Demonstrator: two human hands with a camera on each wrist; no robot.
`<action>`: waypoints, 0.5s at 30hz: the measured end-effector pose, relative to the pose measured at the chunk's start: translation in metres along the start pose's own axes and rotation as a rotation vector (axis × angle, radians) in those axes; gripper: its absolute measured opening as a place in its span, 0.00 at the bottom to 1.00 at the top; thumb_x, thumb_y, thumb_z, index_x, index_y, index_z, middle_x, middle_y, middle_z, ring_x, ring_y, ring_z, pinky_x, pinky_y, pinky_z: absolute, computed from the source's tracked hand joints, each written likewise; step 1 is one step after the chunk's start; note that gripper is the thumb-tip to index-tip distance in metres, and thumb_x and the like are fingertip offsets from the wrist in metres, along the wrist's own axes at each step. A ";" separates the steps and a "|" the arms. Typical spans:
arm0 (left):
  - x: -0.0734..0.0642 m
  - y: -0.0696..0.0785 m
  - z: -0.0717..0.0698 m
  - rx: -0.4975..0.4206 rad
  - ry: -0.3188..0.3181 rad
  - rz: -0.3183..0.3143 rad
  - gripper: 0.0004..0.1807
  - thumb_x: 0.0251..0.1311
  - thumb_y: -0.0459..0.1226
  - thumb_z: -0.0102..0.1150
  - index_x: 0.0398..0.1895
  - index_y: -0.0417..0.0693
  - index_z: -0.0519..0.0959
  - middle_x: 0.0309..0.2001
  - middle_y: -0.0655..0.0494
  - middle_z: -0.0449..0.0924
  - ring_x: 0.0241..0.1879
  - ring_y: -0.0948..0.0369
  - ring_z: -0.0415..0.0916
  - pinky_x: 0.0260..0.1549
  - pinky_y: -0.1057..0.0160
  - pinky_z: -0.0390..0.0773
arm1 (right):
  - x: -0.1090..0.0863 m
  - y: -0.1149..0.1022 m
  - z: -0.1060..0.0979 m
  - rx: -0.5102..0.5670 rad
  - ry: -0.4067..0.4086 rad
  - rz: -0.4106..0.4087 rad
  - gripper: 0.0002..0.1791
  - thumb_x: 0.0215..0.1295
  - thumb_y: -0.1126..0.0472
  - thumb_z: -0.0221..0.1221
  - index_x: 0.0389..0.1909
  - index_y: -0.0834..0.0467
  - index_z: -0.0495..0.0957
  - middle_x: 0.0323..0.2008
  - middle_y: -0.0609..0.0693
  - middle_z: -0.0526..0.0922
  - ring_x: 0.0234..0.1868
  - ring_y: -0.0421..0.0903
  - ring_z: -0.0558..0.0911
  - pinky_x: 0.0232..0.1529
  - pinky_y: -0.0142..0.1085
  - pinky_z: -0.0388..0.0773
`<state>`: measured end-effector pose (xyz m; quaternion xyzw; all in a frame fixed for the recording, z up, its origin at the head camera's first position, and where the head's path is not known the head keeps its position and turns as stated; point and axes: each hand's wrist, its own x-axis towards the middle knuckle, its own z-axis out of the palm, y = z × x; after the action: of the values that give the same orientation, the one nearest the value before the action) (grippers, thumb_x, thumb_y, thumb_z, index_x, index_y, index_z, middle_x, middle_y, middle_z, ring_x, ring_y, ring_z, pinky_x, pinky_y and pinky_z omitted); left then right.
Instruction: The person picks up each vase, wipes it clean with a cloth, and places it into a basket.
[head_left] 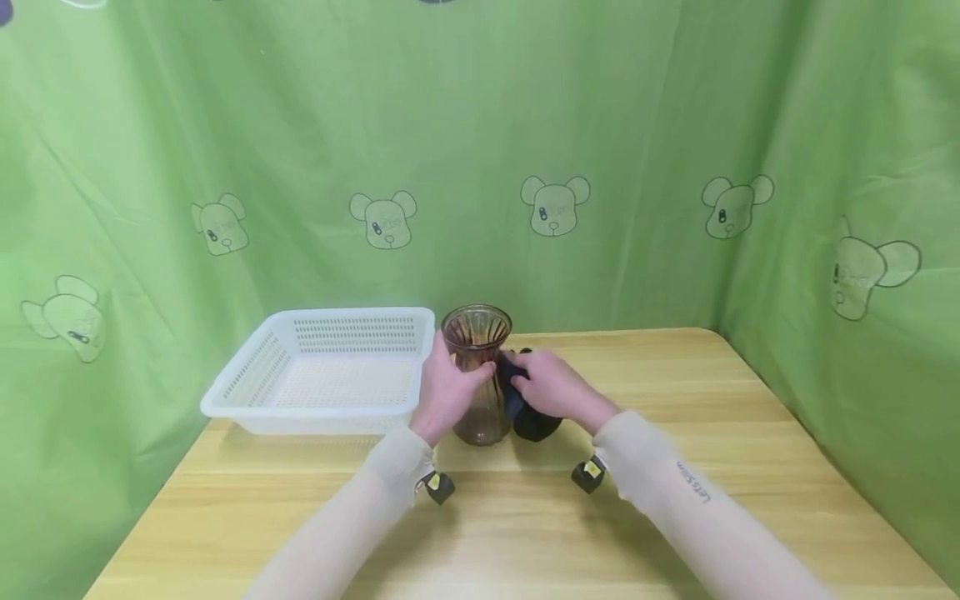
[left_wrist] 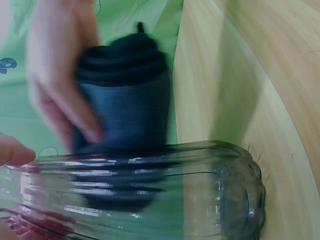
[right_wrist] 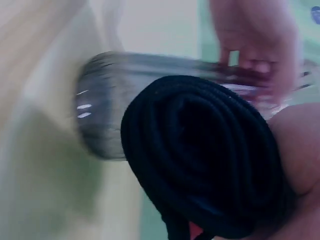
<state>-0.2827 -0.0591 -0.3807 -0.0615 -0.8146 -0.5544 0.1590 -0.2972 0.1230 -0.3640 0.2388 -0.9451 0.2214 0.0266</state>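
A brownish clear glass vase [head_left: 482,417] with fluted sides and a flared rim stands upright near the middle of the table. My left hand [head_left: 447,385] grips its upper part from the left, thumb across the front. In my right hand [head_left: 553,385] is a tightly rolled dark navy cloth [head_left: 537,423], held close along the vase's right side. Layers of the roll [right_wrist: 200,150] spiral at its end in the right wrist view, where a narrow strap hangs below. The left wrist view shows the cloth roll [left_wrist: 125,107] behind the vase's glass [left_wrist: 220,200].
A white perforated plastic basket [head_left: 315,421] sits left of the vase, its right end close to my left hand. Green curtains [head_left: 465,125] with bear-head prints surround the wooden table [head_left: 517,533] at the back and sides.
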 end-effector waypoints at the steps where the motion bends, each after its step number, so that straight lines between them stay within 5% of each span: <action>1: 0.000 0.000 0.001 -0.011 -0.006 -0.001 0.43 0.50 0.40 0.72 0.70 0.51 0.61 0.64 0.50 0.75 0.66 0.52 0.72 0.68 0.47 0.70 | 0.000 0.004 0.006 -0.011 -0.016 0.003 0.25 0.71 0.63 0.57 0.67 0.62 0.73 0.55 0.67 0.82 0.48 0.57 0.85 0.49 0.50 0.84; 7: -0.001 0.002 0.004 -0.087 -0.028 -0.018 0.46 0.50 0.40 0.70 0.72 0.52 0.57 0.64 0.51 0.74 0.66 0.54 0.71 0.70 0.51 0.68 | -0.005 0.021 0.035 -0.038 -0.121 0.061 0.27 0.70 0.63 0.58 0.69 0.62 0.71 0.61 0.66 0.79 0.56 0.57 0.82 0.58 0.51 0.80; 15: 0.001 -0.002 0.006 -0.155 -0.023 0.006 0.47 0.50 0.45 0.77 0.70 0.53 0.60 0.63 0.54 0.74 0.64 0.56 0.74 0.69 0.54 0.70 | -0.008 0.016 0.026 0.011 -0.056 0.062 0.26 0.69 0.62 0.59 0.68 0.59 0.73 0.59 0.65 0.80 0.53 0.58 0.83 0.55 0.52 0.81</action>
<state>-0.2850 -0.0543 -0.3839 -0.0824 -0.7709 -0.6145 0.1461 -0.2964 0.1282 -0.3951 0.2157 -0.9512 0.2205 -0.0078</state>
